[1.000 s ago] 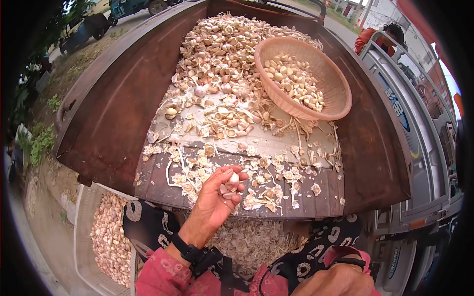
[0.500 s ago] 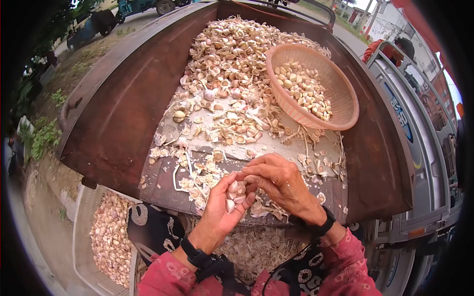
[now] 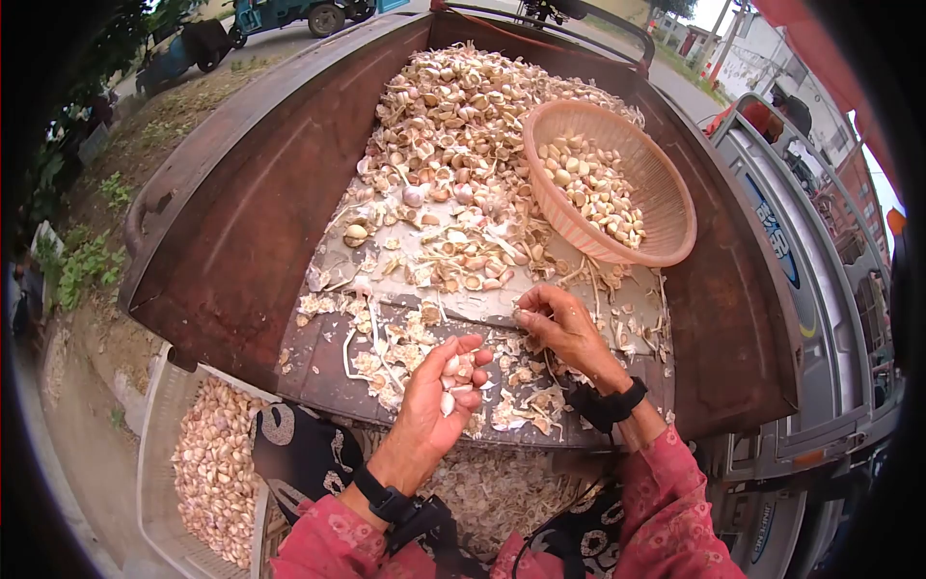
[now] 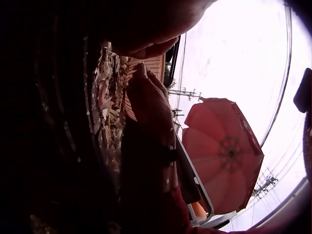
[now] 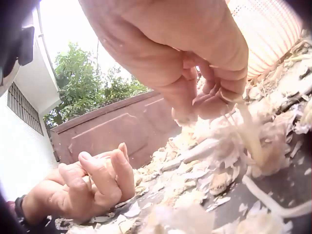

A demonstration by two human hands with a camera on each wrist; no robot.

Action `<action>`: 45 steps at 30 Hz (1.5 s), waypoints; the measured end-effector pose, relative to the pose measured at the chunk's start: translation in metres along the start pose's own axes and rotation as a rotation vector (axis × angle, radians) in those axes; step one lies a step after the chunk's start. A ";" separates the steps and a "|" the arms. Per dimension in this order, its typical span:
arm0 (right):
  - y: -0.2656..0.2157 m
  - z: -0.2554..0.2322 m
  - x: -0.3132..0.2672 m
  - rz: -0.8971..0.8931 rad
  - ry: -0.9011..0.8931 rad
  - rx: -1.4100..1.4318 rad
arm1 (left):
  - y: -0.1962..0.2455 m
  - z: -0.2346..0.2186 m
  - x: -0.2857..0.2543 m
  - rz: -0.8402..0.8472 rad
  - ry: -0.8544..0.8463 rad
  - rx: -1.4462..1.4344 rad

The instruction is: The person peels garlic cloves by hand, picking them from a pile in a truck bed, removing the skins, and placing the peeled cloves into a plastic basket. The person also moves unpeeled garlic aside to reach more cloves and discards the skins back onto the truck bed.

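Note:
My left hand point(image 3: 431, 400) is palm up, its fingers curled round several garlic cloves point(image 3: 449, 406) in pinkish-white skins. Its fingers hide part of them in the right wrist view. To its right, my right hand point(image 3: 569, 333) hovers low over the peelings, palm down with bent fingers. In the right wrist view its thumb and fingertips stand a little apart. A blurred garlic stalk with a root end point(image 5: 258, 151) hangs in the air just below those fingertips. Papery skins and dry stalks point(image 3: 526, 410) lie under both hands.
Rust-brown metal walls point(image 3: 241, 261) enclose the cart bed. A garlic pile point(image 3: 463, 106) fills its far end, beside a pink plastic basket point(image 3: 666, 207) of cloves. At the lower left stands a white crate point(image 3: 159, 482) of cloves. A grey vehicle point(image 3: 820, 289) is at right.
My right hand came up from the lower right to the left hand's fingertips, then moved away to the right over the peelings. The left hand stays near the bed's front edge with the cloves.

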State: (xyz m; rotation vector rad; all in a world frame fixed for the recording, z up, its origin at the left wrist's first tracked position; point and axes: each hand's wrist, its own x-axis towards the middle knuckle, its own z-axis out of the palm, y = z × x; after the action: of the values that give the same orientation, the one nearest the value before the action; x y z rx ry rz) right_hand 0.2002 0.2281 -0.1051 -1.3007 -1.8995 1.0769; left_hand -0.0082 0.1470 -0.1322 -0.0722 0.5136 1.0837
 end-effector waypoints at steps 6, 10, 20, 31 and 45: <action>-0.008 -0.003 -0.009 0.274 -0.049 0.714 | 0.000 -0.003 0.003 -0.021 -0.032 0.002; -0.010 0.000 -0.015 0.308 -0.090 0.787 | 0.000 -0.001 0.000 -0.014 0.000 0.036; -0.041 0.025 -0.034 0.161 -0.043 0.562 | -0.008 0.021 -0.016 0.061 -0.059 0.351; -0.028 0.020 -0.024 0.138 0.056 0.232 | -0.006 0.013 -0.015 0.060 -0.045 0.421; -0.083 0.031 -0.032 -0.019 -0.151 0.343 | -0.003 0.008 -0.007 -0.051 0.029 0.098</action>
State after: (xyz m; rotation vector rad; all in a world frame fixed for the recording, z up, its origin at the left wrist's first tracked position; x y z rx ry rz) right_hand 0.1480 0.1727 -0.0500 -1.0310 -1.7289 1.4514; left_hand -0.0052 0.1422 -0.1233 -0.0150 0.5876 1.0073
